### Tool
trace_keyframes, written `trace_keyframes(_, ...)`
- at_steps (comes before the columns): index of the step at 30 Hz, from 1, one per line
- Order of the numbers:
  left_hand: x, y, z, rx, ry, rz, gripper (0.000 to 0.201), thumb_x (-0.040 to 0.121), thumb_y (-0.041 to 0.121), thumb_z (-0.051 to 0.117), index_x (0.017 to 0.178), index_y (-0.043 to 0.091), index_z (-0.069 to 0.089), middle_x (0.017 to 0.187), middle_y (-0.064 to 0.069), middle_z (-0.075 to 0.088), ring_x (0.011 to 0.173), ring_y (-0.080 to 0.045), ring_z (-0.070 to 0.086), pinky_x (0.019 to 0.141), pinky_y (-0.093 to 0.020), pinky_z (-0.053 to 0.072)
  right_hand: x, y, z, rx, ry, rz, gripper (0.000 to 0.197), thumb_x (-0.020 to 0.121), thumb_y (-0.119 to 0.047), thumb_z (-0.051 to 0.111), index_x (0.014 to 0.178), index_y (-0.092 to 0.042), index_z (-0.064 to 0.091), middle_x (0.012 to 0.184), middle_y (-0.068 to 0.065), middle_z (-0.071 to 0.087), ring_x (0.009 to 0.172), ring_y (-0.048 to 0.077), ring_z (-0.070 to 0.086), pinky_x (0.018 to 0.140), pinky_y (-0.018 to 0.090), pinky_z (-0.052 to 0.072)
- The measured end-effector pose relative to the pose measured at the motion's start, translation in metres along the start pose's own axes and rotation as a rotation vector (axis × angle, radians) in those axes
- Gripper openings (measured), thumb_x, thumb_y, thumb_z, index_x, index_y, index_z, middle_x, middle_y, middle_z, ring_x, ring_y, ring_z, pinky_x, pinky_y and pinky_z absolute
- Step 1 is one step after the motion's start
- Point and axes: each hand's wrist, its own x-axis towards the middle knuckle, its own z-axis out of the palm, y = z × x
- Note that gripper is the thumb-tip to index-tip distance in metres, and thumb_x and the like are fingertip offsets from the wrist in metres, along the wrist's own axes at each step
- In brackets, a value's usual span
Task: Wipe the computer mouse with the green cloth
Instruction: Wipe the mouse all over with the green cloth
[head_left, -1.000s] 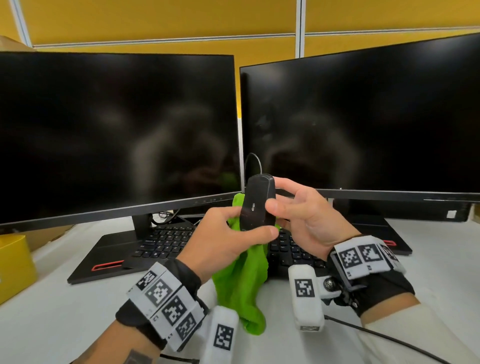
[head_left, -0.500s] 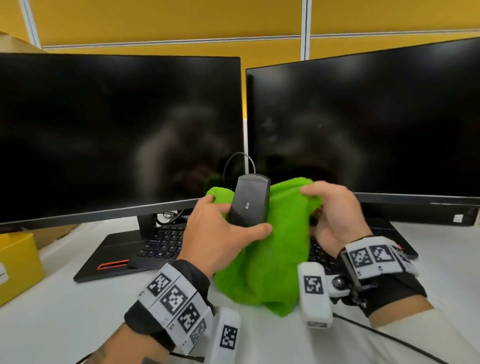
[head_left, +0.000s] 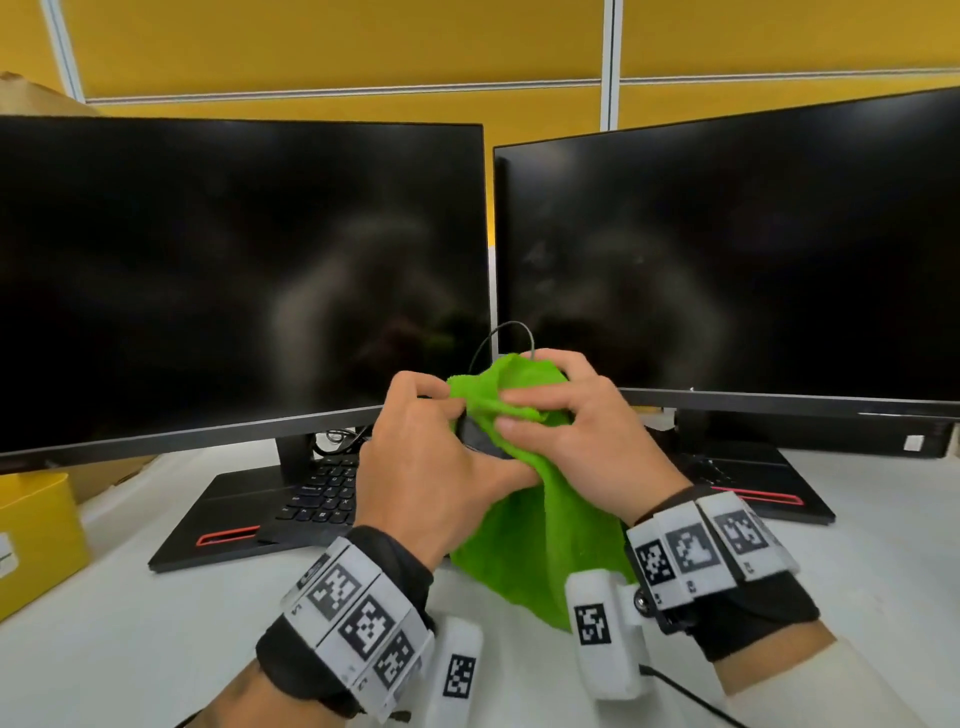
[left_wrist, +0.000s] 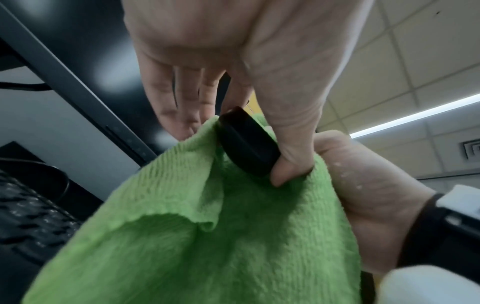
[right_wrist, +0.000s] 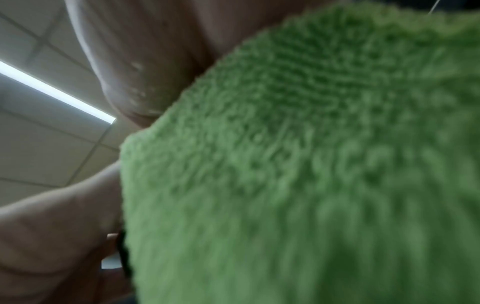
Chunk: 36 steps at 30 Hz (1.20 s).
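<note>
My left hand (head_left: 436, 457) holds the black computer mouse (head_left: 475, 436) up above the desk, fingers on one side and thumb on the other. In the left wrist view the thumb (left_wrist: 291, 144) presses the mouse (left_wrist: 246, 144) at its edge. The green cloth (head_left: 535, 545) is draped over the mouse and hides most of it. My right hand (head_left: 566, 431) grips the cloth against the mouse from the right, fingers curled over the top. The cloth (right_wrist: 311, 164) fills the right wrist view. The mouse cable (head_left: 498, 338) loops up behind the hands.
Two dark monitors (head_left: 234, 275) (head_left: 727, 260) stand close behind the hands. A black keyboard (head_left: 311, 499) lies under the left monitor on the white desk (head_left: 130, 649), and another dark base (head_left: 753, 488) under the right one. A yellow box (head_left: 36, 540) sits at the left edge.
The cloth hung behind the bare, upright mouse. My right hand spread it and pulled it over the mouse, which is now mostly covered. Both hands stayed in front of the monitors.
</note>
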Motion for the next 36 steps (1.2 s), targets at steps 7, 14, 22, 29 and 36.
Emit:
trace_keyframes(7,-0.006,0.015,0.000,0.034,-0.019,0.023,0.045,0.043,0.077,0.076,0.067,0.040,0.071,0.116,0.023,0.039,0.096,0.002,0.055,0.074,-0.034,0.057,0.013,0.003,-0.021,-0.040,0.194,0.053,0.023,0.088,-0.017,0.081,0.109,-0.027,0.080,0.144,-0.007,0.052,0.127,0.018,0.061,0.108,0.047,0.051)
trace_keyframes(14,0.003,0.022,0.006,0.070,-0.021,0.023,0.066,0.038,0.086,0.062,0.072,0.031,0.075,0.100,0.017,0.041,0.091,-0.008,0.056,0.062,-0.028,0.041,-0.002,-0.008,-0.026,-0.082,-0.078,0.099,0.030,0.089,-0.020,0.080,0.091,-0.049,0.072,0.167,-0.012,0.026,0.152,0.013,0.032,0.124,0.041,0.031)
trace_keyframes(22,0.016,0.021,0.028,-0.211,-0.024,-0.152,0.044,0.054,0.062,0.092,0.081,0.030,0.081,0.074,0.011,0.070,0.072,-0.003,0.065,0.059,-0.020,0.042,-0.013,-0.003,-0.075,0.117,0.074,0.358,0.046,0.093,0.011,0.063,0.096,-0.032,0.077,0.107,0.016,0.080,0.100,0.033,0.077,0.092,0.057,0.061)
trace_keyframes(29,0.008,0.018,0.033,-0.727,-0.153,-0.460,0.015,0.087,0.039,0.081,0.091,0.024,0.081,0.076,0.016,0.079,0.080,-0.003,0.069,0.072,-0.025,0.045,-0.005,0.006,-0.136,0.575,0.341,0.327,0.042,0.089,0.022,0.049,0.118,-0.005,0.062,0.100,0.015,0.063,0.093,0.034,0.066,0.092,0.049,0.052)
trace_keyframes(36,0.004,0.014,0.036,-0.683,-0.218,-0.459,0.016,0.088,0.044,0.078,0.080,0.030,0.078,0.067,0.027,0.074,0.087,-0.009,0.065,0.071,-0.027,0.045,0.017,0.032,-0.129,-0.540,0.235,0.131,0.068,0.071,0.009,0.067,0.113,-0.039,0.042,0.113,0.004,0.058,0.097,0.028,0.060,0.079,0.036,0.048)
